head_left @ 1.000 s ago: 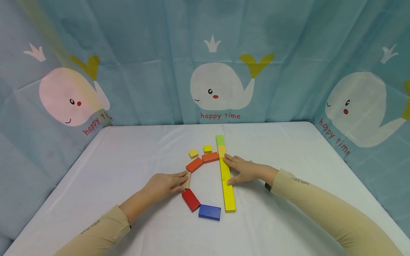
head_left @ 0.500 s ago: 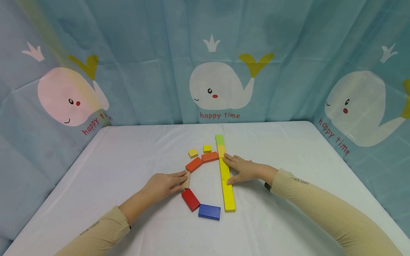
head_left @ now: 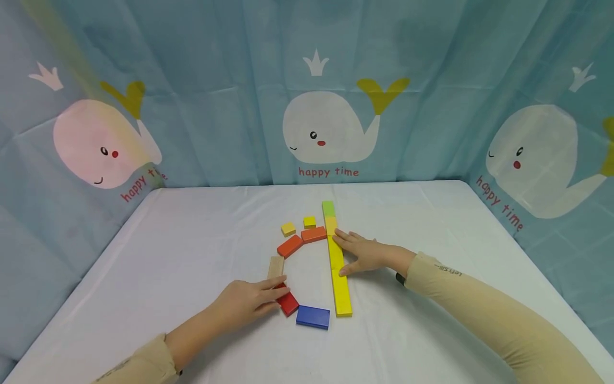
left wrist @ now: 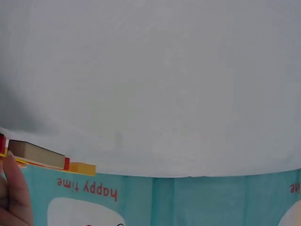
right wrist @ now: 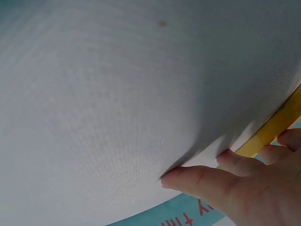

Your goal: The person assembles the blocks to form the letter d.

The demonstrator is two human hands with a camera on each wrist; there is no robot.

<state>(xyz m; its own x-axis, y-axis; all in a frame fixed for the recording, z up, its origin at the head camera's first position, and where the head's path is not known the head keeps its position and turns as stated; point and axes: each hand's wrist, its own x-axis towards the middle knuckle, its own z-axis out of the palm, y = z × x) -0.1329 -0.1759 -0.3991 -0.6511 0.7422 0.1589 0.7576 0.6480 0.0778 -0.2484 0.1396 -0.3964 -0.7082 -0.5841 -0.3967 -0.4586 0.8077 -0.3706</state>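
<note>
My left hand (head_left: 247, 301) reaches over the red block (head_left: 289, 304), its thumb at one long edge and fingertips across the other, pinching it. Above it lies the plain wooden block (head_left: 275, 266), its near end beside my fingertips. The blue block (head_left: 313, 317) lies to the right of the red one. My right hand (head_left: 366, 255), fingers spread and fairly straight, rests along the right side of a straight row of yellow blocks (head_left: 341, 293). In the right wrist view, the fingers (right wrist: 197, 181) lie beside the yellow row (right wrist: 282, 117).
Two orange-red blocks (head_left: 290, 246) continue the curve up to the row. Outside them sit two small yellow blocks (head_left: 309, 222). A pale orange block (head_left: 331, 225) and a green block (head_left: 328, 208) top the row. A whale-print curtain (head_left: 216, 133) surrounds the white table (head_left: 216, 224).
My left hand has left the wooden block and moved down to the red block. The wooden block now tilts outward, its near end by the red one. My right hand has stayed put.
</note>
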